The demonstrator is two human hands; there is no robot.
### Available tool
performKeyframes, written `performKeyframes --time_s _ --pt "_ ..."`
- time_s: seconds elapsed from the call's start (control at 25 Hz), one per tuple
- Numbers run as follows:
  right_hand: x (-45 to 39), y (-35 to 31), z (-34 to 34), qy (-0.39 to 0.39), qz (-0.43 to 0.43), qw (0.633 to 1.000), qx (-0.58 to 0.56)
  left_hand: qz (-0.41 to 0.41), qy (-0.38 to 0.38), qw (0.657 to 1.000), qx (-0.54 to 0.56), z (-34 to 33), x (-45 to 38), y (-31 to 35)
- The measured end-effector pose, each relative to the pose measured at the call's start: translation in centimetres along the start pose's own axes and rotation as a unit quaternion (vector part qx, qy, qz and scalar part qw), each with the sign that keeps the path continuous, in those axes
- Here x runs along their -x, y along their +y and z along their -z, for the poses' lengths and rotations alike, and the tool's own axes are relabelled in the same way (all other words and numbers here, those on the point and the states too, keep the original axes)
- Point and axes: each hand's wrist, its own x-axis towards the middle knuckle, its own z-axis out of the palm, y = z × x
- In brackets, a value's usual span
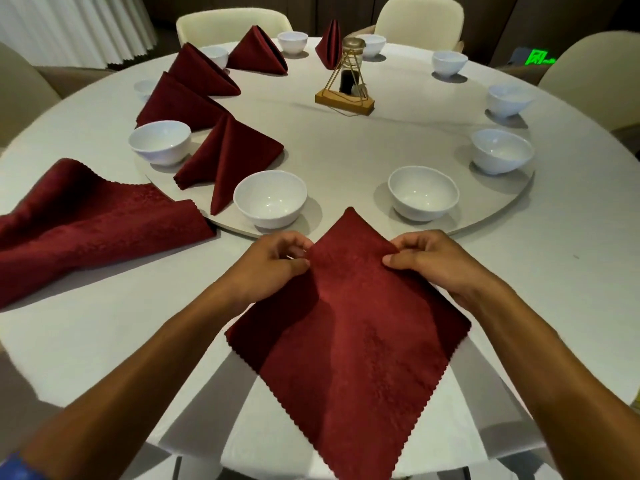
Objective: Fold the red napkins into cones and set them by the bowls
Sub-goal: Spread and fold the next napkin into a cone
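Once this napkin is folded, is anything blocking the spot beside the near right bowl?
Nothing visible. The flat dark red cloth napkin is held by both hands, and the pale turntable around the near right white bowl shows only bare surface.

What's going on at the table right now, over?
Left hand and right hand pinch flat napkin. Five cones done. Spare napkins lie left. Nothing in the way.

dark red damask-patterned napkin (pixel 349 327), white bowls (pixel 270 197), white tablecloth (pixel 104 341); gold wire stand (pixel 346 95), cream chairs (pixel 232 24)
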Motion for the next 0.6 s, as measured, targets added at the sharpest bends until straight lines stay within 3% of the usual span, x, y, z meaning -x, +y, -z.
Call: performKeyframes --time_s 0.12,0.2,0.32,0.44,0.52,0.6 --pt "-1.2 -1.1 0.2 -0.034 -0.063 0.997 0.033 0.054 -0.074 0.996 0.013 0.4 -1.6 1.1" --pt "-0.7 -1.3 0.2 -0.015 -0.03 0.999 0.035 0.032 -0.069 0.997 0.011 0.4 -1.5 1.6" --pt "2.9 -0.5 0.6 0.029 0.107 0.994 0.016 -0.142 0.025 0.987 -0.065 1.0 2.1 1.5" --pt "8.5 3.0 -0.3 0.002 0.24 0.969 0.062 -0.33 0.01 0.918 -0.221 1.0 7.9 -1.1" --pt "11.0 5.8 -1.6 0.007 0.307 0.935 0.176 -0.39 -0.043 0.861 -0.324 0.6 10.2 -4.0" --pt "11.8 8.1 -2.8 0.027 0.359 0.874 0.328 -0.416 -0.057 0.796 -0.435 -0.1 10.9 -6.7"
